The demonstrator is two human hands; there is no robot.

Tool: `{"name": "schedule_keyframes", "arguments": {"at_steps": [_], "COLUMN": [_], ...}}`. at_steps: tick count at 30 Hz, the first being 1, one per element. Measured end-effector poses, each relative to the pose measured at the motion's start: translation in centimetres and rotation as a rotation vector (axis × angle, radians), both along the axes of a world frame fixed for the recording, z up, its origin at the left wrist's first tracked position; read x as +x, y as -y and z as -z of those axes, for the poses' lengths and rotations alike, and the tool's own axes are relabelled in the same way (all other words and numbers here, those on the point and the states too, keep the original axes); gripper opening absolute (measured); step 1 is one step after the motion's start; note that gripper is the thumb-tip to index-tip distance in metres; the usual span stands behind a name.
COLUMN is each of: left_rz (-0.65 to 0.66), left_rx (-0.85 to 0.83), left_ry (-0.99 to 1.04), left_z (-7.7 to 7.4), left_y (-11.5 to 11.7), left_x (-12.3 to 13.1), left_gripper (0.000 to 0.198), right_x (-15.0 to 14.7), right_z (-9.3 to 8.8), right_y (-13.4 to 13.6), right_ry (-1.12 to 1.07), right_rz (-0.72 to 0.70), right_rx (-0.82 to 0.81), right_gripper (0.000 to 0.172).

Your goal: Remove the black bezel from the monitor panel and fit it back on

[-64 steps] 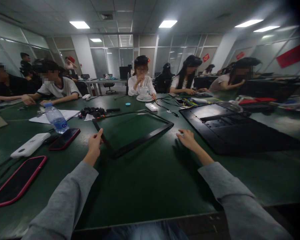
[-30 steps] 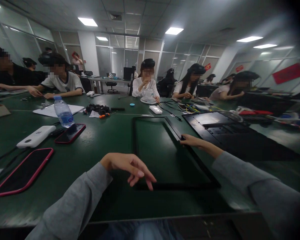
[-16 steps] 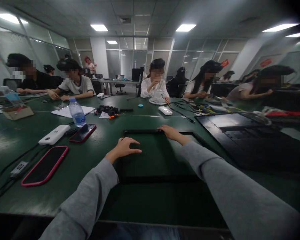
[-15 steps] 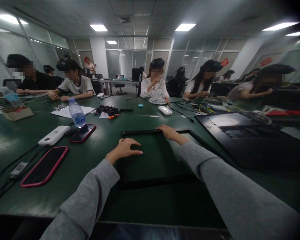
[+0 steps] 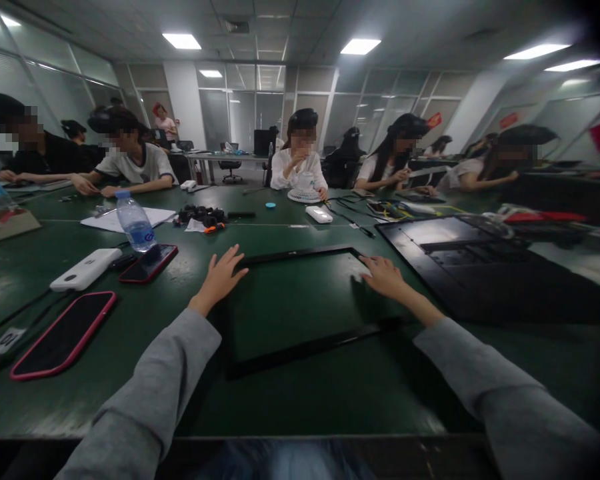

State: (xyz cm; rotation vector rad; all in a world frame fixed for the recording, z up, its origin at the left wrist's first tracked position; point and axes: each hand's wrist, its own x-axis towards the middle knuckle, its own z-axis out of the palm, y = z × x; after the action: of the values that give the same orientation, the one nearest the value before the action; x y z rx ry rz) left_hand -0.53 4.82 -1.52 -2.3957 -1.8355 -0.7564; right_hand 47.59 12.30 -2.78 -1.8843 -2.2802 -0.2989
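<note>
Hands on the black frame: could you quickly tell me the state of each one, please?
Left hand: open, fingers spread, flat on the far-left corner of the black frame.
Right hand: open, palm down on the frame's right side, gripping nothing.

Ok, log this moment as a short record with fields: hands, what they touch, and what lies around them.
left hand: left hand flat, spread, on the far-left corner of the black frame
right hand: right hand flat at the frame's right side
frame: lies flat on the green table, empty in the middle
left of frame: water bottle, white power bank, two phones with red and pink edges
right of frame: black back panel
others: people seated across the table
</note>
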Motion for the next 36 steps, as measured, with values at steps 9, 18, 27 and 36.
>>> {"name": "schedule_keyframes", "arguments": {"at_steps": [9,18,27,36], "left_rz": [-0.281,-0.249,-0.237,-0.05], "left_rx": [-0.064,-0.187,-0.146,-0.199], "left_ry": [0.032,0.017,0.019,0.084], "left_z": [1.1,1.4,2.1,1.4], "left_y": [-0.6,0.0,-0.8,-0.3], "left_x": [-1.4,-0.3,-1.4,0.8], "left_gripper": [0.064,0.067,0.054,0.051], "right_x": [5.4,5.8,7.0,5.4], "right_z": [1.2,1.2,2.4,2.5], "right_y": [2.0,-1.9,-2.4,-1.7], "right_ry": [-0.144,-0.317,-0.346,-0.459], "right_rz": [0.291,0.389,0.118,0.371], "right_rx": [0.022,0.068,0.034,0.115], "right_gripper": [0.041,0.039,0.04,0.039]}}
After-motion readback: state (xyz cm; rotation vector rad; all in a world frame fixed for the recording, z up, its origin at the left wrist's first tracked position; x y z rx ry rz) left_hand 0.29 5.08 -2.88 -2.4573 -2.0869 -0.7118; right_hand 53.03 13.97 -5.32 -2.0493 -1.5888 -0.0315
